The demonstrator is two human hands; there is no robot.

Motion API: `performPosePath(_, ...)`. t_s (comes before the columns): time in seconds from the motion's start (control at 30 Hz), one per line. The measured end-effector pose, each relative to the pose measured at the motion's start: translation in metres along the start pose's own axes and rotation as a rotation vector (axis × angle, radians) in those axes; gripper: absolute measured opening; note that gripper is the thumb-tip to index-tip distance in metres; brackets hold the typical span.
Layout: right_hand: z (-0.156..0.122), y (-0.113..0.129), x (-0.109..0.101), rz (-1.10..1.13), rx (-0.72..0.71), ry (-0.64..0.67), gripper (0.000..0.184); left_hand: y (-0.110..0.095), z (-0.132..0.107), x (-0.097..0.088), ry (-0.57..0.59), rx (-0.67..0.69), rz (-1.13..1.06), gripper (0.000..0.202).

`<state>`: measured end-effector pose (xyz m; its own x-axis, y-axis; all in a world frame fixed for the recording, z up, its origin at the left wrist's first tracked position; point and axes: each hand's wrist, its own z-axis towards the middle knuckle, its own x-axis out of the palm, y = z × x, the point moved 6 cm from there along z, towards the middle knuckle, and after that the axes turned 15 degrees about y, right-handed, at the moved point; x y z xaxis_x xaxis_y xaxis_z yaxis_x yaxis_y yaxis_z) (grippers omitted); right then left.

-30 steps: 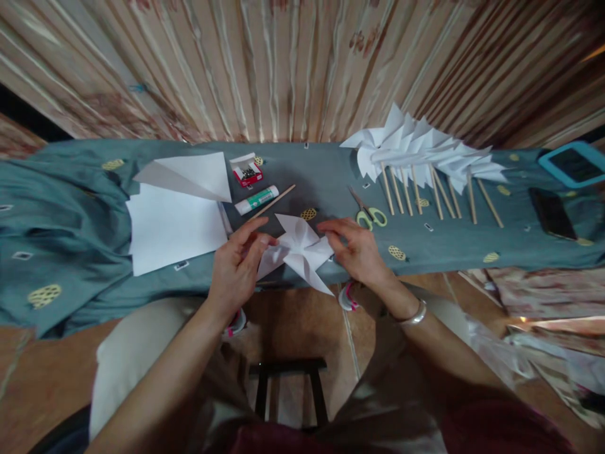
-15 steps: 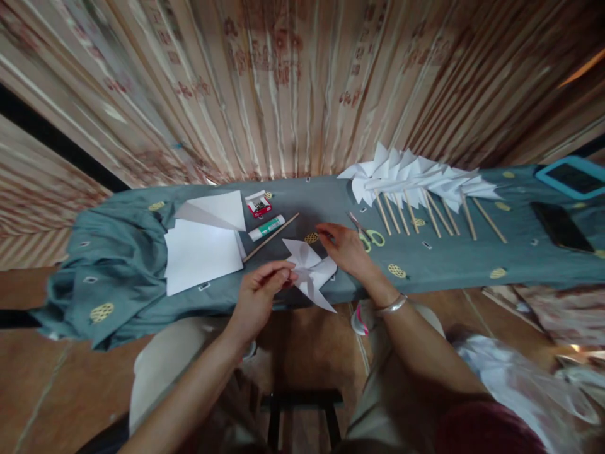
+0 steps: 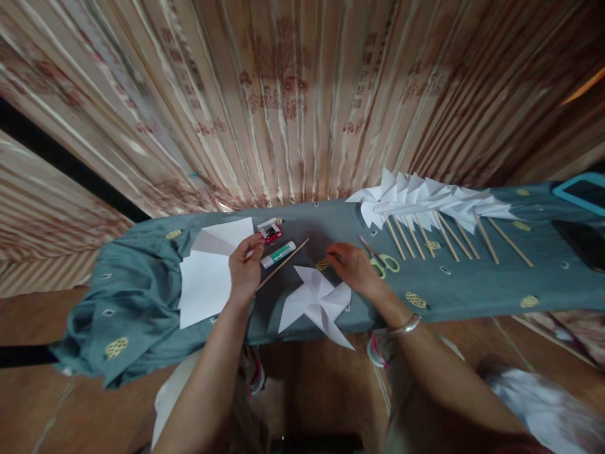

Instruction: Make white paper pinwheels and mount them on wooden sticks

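My left hand (image 3: 244, 265) reaches over the white sheets (image 3: 204, 287), its thumb and fingertips apart and close to a small red box of pins (image 3: 270, 232); it holds nothing. My right hand (image 3: 352, 268) lies on the cloth with fingers loosely stretched, beside the upper right blade of a folded white paper pinwheel (image 3: 316, 306). The pinwheel lies flat at the table's near edge, one blade hanging over it. A white and green glue stick (image 3: 278, 253) and a bare wooden stick (image 3: 283, 263) lie between my hands.
A teal patterned cloth (image 3: 142, 277) covers the narrow table. Green-handled scissors (image 3: 385, 260) lie right of my right hand. A row of several finished pinwheels on sticks (image 3: 425, 205) fills the far right. A blue-cased tablet (image 3: 583, 192) and a dark phone (image 3: 583, 243) sit at the right end.
My left hand let go of the pinwheel and moved up and left to the pin box. The pinwheel now lies flat on the cloth. The view has tilted and shifted.
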<state>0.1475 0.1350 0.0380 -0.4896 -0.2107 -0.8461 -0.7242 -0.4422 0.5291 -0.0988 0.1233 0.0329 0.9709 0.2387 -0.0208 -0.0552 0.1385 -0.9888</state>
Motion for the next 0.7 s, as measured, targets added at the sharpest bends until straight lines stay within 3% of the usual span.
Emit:
performPosePath(0.17, -0.001, 0.022, 0.006, 0.195, -0.027, 0.019, 0.017, -0.006, -0.002, 0.0, 0.011, -0.008, -0.14, 0.032)
performPosePath(0.3, 0.012, 0.041, 0.009, 0.213, -0.041, 0.043, 0.017, -0.013, -0.002, -0.006, 0.005, -0.01, -0.23, 0.034)
performPosePath(0.4, 0.041, 0.057, 0.013, 0.098, -0.07, 0.143, 0.019, -0.015, -0.003, -0.007, 0.012, -0.005, -0.271, 0.035)
performPosePath(0.53, 0.092, 0.073, 0.02, -0.264, -0.096, 0.24, 0.025, -0.014, -0.003, -0.008, 0.002, -0.015, -0.316, 0.035)
performPosePath(0.7, 0.132, 0.078, 0.035, -0.394, -0.104, 0.264, 0.025, -0.018, -0.002, -0.01, 0.006, -0.007, -0.341, 0.033)
